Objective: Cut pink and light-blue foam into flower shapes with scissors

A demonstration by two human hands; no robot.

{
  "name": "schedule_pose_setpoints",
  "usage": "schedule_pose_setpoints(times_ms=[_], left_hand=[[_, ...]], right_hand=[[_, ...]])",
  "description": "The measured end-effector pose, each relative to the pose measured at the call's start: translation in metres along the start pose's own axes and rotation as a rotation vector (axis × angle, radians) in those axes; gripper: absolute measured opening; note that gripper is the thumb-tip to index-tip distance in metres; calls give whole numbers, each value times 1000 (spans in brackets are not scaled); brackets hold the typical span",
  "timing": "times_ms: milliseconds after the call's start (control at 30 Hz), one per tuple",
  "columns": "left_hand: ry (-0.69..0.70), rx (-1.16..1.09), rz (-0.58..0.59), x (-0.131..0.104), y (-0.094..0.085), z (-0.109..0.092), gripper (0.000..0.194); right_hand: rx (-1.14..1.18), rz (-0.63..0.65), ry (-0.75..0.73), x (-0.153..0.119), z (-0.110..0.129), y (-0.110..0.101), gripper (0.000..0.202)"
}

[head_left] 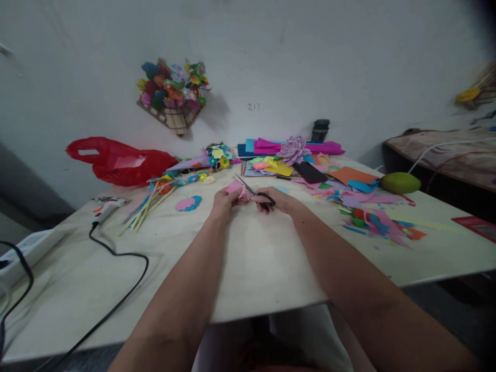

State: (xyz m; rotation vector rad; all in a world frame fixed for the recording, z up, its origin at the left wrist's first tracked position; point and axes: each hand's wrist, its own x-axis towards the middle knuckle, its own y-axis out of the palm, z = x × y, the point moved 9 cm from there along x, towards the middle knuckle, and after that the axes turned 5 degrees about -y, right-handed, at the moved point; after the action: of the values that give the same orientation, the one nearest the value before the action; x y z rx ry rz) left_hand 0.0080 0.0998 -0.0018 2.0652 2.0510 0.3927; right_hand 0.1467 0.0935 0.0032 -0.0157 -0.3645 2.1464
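My left hand (225,201) pinches a pink paper piece (237,190) with a scalloped edge, held just above the table. In my right hand (276,200) is a pair of scissors (265,196) with black handles; the fingers are closed around the loops. The blades point up and to the left and lie against the pink piece; whether they are parted I cannot tell. To the left of my hands, pink and blue scalloped paper shapes (189,203) lie partly overlapping on the table.
Paper flowers (219,155), yellow strips (145,212) and a red plastic bag (124,163) lie at the back left. On the right are a dark phone (310,172), paper scraps (382,222) and a green fruit (400,182). A hot glue gun (108,209) and a power strip (31,250) are on the left.
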Motion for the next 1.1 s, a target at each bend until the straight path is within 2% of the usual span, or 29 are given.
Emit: schedule_pose_setpoints(times_ms=[467, 1100], left_hand=[[4, -122, -32, -1, -1, -2, 30], [-10, -172, -60, -2, -3, -2, 22]], right_hand=[[-48, -32, 37, -3, 7, 3, 28], [-95, -27, 5, 2, 0, 5, 23]])
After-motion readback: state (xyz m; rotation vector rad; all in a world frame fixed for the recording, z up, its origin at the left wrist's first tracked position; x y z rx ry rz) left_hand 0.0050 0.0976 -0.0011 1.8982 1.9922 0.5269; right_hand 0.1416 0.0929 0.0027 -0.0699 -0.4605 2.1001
